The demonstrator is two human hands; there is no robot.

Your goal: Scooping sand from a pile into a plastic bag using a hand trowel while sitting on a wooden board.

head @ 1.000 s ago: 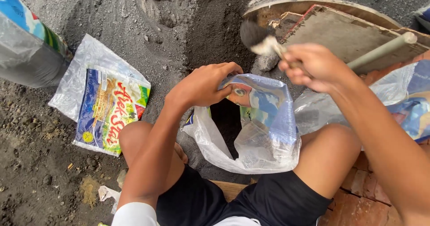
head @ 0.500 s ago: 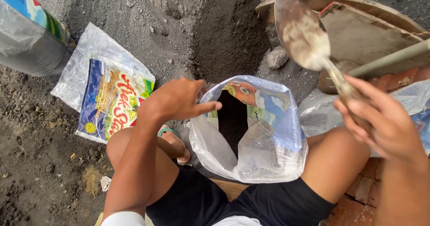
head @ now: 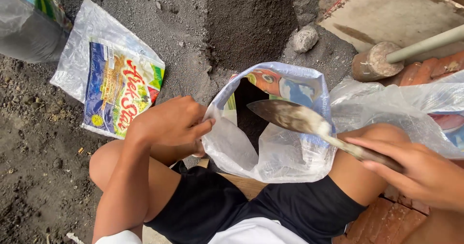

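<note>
Since half a second ago, the trowel (head: 302, 120) has swung down from over the dark soil heap (head: 241, 26) and now lies across the mouth of the plastic bag (head: 270, 147), its blade tip pointing left over the dark opening. At the same time the left hand (head: 169, 123) has closed onto the bag's near-left rim, where earlier it hovered with fingers spread.

Largest in view, the soil heap fills the top centre, with loose grey ground around it. Below it, the person crouches in black shorts (head: 251, 210), knees apart, and the translucent bag with a coloured print stands between the knees, open at the top and dark inside. A flat printed bag (head: 113, 87) lies on the ground to the left, well apart from the open one. Crumpled clear plastic (head: 411, 108) sits just beside the bag on the right. A mallet-like tool (head: 382, 60) with a pale handle rests at upper right, near a small stone (head: 305, 39).

The right hand (head: 420, 171) is wrapped around the trowel's handle; the left pinches the bag's rim.
</note>
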